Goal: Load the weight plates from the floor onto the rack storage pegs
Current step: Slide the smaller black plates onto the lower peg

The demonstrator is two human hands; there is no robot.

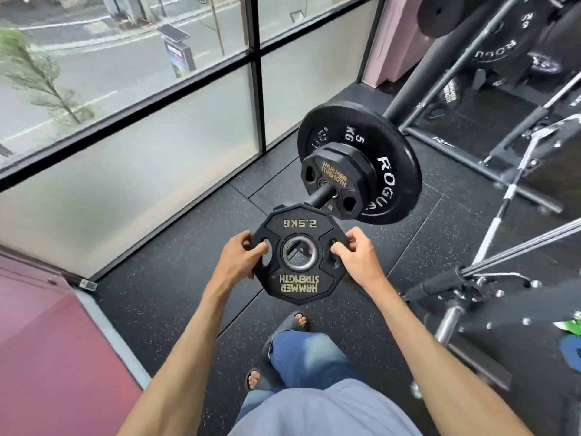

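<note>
Holding the 2.5 kg plate with both hands, I have it in the air above the rubber floor, just before the free end of the storage peg. Its upper edge covers the peg tip in this view, so I cannot tell if they touch. My left hand grips the left side, with the thumb hooked into one of the grip slots and the fingers curled behind the rim. My right hand grips the right side in the same way. I judge the plate as light for two hands, but it is rigid and dense, with a hard dark coating that looks a little smooth. It will not bend or give, and it would fall hard on my feet, which are in open sandals directly below. The slots and the angled edges are the good places to hold; the steel ring in the centre must stay free, because the peg goes through it. On the peg there sit already a small Hammer Strength plate and behind it a bigger Rogue plate, upright and close together. For the next move I think the plate must be turned upright, the ring brought in line with the peg, and then pushed along it. Fingers behind the rim could be pinched against the small plate, so they should come away before the plates meet.
</note>
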